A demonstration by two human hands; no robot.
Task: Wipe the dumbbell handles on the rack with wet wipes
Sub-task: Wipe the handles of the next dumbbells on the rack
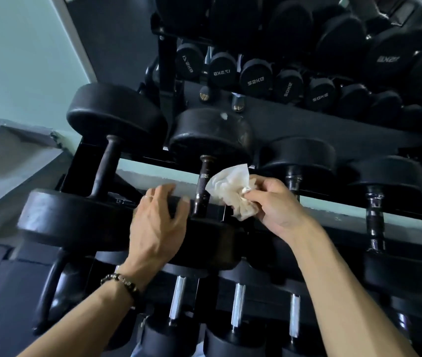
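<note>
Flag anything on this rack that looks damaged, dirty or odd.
The dumbbell above the wipe has a pale chipped spot on its far head, and its scuffed rim looks worn. The wipe itself is crumpled and yellowed. Nothing else stands out.

The crumpled off-white wet wipe shows yellowish stains. The round rubber dumbbell heads are matte black with pale grey lettering. The knurled handle is dark brown-black; the lower handles are shiny silver. The wall is pale green.
</note>
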